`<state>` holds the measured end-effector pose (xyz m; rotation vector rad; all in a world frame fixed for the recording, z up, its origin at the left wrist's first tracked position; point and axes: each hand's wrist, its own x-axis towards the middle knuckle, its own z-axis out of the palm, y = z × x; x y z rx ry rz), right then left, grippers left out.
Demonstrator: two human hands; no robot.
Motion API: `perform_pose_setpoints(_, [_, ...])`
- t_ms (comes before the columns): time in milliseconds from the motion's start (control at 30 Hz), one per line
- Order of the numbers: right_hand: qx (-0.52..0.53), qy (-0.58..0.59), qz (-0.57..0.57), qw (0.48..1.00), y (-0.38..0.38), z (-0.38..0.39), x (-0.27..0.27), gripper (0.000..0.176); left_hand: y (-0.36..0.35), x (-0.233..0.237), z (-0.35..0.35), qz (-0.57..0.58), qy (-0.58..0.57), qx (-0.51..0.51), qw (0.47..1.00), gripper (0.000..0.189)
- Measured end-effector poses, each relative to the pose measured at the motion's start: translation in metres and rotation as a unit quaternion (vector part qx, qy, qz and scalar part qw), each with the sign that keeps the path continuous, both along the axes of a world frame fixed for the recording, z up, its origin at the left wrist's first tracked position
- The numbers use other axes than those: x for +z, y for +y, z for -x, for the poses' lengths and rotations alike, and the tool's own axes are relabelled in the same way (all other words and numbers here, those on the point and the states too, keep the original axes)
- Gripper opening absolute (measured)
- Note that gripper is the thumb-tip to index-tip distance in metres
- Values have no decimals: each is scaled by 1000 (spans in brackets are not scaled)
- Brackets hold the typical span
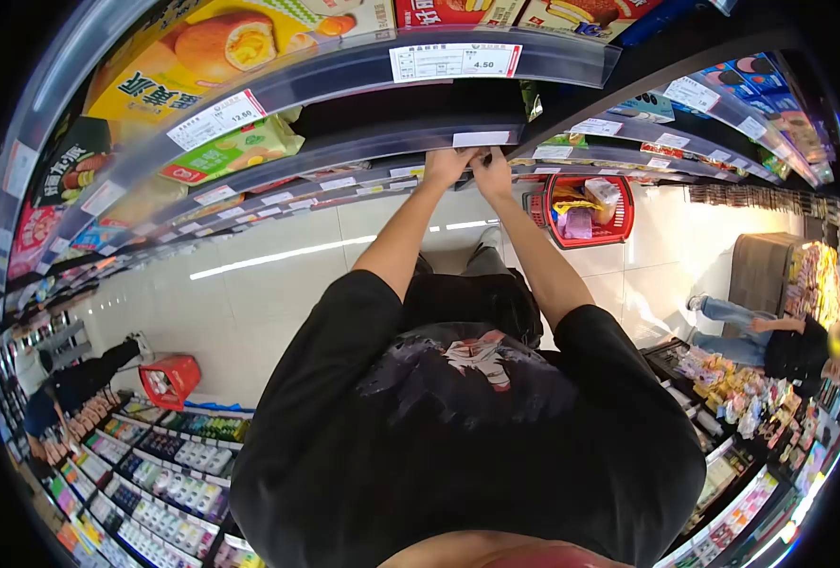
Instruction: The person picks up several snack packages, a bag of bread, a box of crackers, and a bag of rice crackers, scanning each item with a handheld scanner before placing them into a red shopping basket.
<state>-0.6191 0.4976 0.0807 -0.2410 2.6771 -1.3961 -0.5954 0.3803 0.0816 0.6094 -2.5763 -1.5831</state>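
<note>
Both arms reach forward to the front edge of a dark shelf [373, 118]. My left hand [448, 167] is at the shelf's label strip, just under a blank white label [482, 138]. Close beside it, nearly touching, my right hand [492, 174] has its fingers bent in at the same edge. Something small and dark shows between the fingertips, too small to name. A green snack packet [240, 151] lies on this shelf to the left. Above are a yellow box [202, 57] and a price label [455, 62] reading 4.50.
A red basket [583, 239] with packaged goods sits on the floor right of my arms. Another red basket [170, 381] is at the left, near a person in dark clothes [74, 388]. At the right stands a person in jeans [734, 331], beside displays of packets [816, 284].
</note>
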Motion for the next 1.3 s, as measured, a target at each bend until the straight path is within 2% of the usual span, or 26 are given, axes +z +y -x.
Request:
perform_pose_setpoints(33, [-8, 4, 1, 1000, 1, 1, -4, 31, 1, 3, -2, -9, 28, 36, 999, 38])
perform_pose_setpoints(100, [-33, -34, -49, 998, 9, -9, -6, 39, 1, 4, -11, 5, 27, 23, 999, 31])
perform_pose_setpoints(167, [-29, 4, -51, 998, 12, -21, -2, 41, -1, 5, -24, 41, 26, 8, 999, 18])
perform_pose_setpoints(200, [-7, -13, -63, 998, 13, -23, 0, 40, -3, 0, -26, 48, 74, 3, 996, 15])
perform_pose_setpoints(233, [16, -31, -75, 997, 14, -26, 3, 39, -2, -4, -30, 48, 76, -2, 996, 15])
perform_pose_setpoints(300, [12, -11, -73, 997, 13, -29, 1, 36, 2, -8, -36, -23, 68, 27, 997, 15])
perform_pose_setpoints(433, [28, -15, -24, 999, 7, -30, 3, 32, 2, -12, -39, -6, 94, 37, 995, 14])
perform_pose_setpoints(533, [67, -40, 2, 997, 8, -28, 0, 34, -9, -14, -44, 8, 95, 98, 991, 14])
perform_pose_setpoints(633, [72, -32, 12, 997, 7, -27, -4, 30, -19, -7, -54, 18, 103, 68, 992, 14])
perform_pose_setpoints(700, [55, -76, 40, 995, 11, -32, -14, 20, -22, -8, -62, -26, 114, 56, 992, 14])
perform_pose_setpoints(733, [44, -72, 38, 996, 13, -35, -21, 20, -21, -2, -67, -36, 118, 38, 992, 14])
perform_pose_setpoints(800, [73, -107, 128, 983, 21, -40, -30, 20, -20, -7, -75, -28, 87, 15, 996, 13])
perform_pose_setpoints(833, [66, -101, 128, 984, 26, -39, -22, 20, -18, -7, -78, -30, 92, 7, 995, 13])
perform_pose_setpoints(900, [55, -295, 214, 930, 34, -40, -8, 26, -15, -6, -87, -18, 64, -7, 998, 11])
perform_pose_setpoints(967, [51, -297, 206, 931, 46, -34, -17, 24, -9, 1, -95, -36, 76, -1, 996, 10])
perform_pose_setpoints(1067, [-17, -288, 188, 939, 73, -29, -51, 23, 6, 24, -106, -58, 105, 10, 993, 9])
perform_pose_setpoints(1133, [-3, -283, 96, 954, 91, -24, -71, 28, 13, 47, -109, -59, 128, 13, 990, 8])
perform_pose_setpoints(1167, [-12, -279, 96, 955, 97, -24, -78, 28, 18, 59, -111, -97, 133, 21, 986, 8])
perform_pose_setpoints(1233, [47, -283, 59, 956, 102, -32, -79, 37, 29, 82, -118, -139, 138, 25, 980, 8])
perform_pose_setpoints(1267, [42, -280, 59, 957, 103, -33, -76, 37, 36, 93, -123, -141, 144, -4, 979, 10])
perform_pose_setpoints(1300, [37, -365, 128, 921, 100, -35, -68, 41, 41, 105, -123, -142, 149, -31, 978, 12])
